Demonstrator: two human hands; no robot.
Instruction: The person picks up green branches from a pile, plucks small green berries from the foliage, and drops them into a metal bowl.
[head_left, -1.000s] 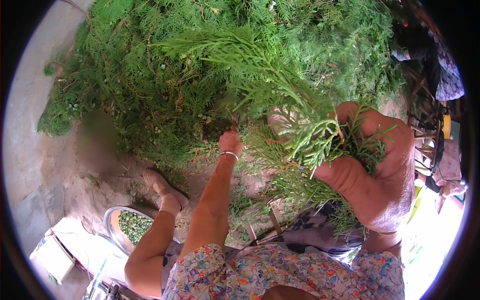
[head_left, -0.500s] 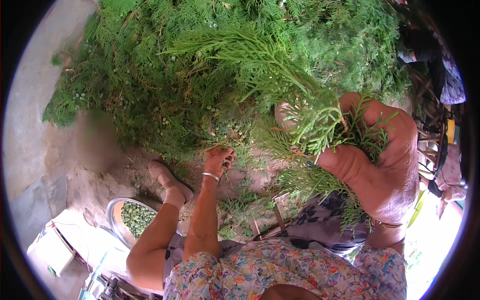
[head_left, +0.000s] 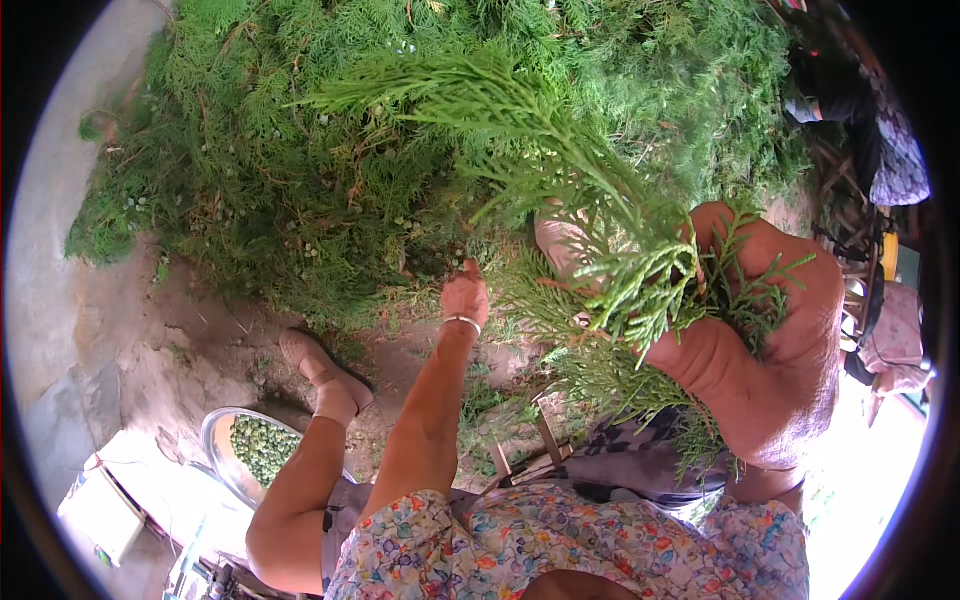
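My right hand (head_left: 770,345) is closed around a leafy evergreen sprig (head_left: 630,265), held up close in front of me. The sprig's flat green fronds spread to the left, and part of it hangs below the fist. Farther down, at the near edge of a large heap of cut evergreen branches (head_left: 300,170), my left hand (head_left: 465,295) reaches forward with its back up. One finger points out toward the greenery, and the other fingers are mostly hidden under the hand. Nothing shows in that hand. A bracelet (head_left: 462,321) circles the left wrist.
A metal basin (head_left: 212,440) holding many small green cones stands left of my leg. My shoe (head_left: 325,370) rests on the dirt floor (head_left: 220,345). A wooden stool frame (head_left: 548,435) shows by my lap. Another person's hand (head_left: 900,380) appears at the far right.
My left hand has moved forward and right toward the heap, its curled fingers giving way to one stretched finger. The right hand keeps its sprig, slightly lower in view.
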